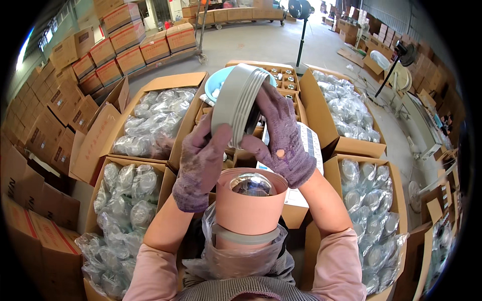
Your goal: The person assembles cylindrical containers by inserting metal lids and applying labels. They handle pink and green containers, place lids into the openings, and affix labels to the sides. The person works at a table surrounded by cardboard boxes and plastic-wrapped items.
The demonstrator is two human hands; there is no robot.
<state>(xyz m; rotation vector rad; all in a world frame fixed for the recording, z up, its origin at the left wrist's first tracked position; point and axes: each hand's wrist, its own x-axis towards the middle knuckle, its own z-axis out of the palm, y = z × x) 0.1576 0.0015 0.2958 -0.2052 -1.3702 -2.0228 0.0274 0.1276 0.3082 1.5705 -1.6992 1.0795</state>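
Note:
Both my hands wear worn purple-grey gloves. My left hand (200, 168) grips the lower left side of a grey threaded round cap (228, 108), its thumb on the outer face. My right hand (283, 138) holds the same cap from the right, fingers reaching inside the rim. The cap is tilted on edge, apart from a pink cylinder (249, 213) just below it. Within the cylinder's open top sits a shiny metal dome (252, 184). A clear plastic bag (241, 261) is bunched round the cylinder's lower part, by my lap.
Open cartons of plastic-wrapped pieces stand left (125, 210) and right (369, 220). Ahead, a light blue basin (215, 83) rests near a divided carton (287, 83) of small parts. A white printed box (310, 143) lies beyond my right wrist. Stacked cartons (125, 37) and stand fans (303, 35) are farther off.

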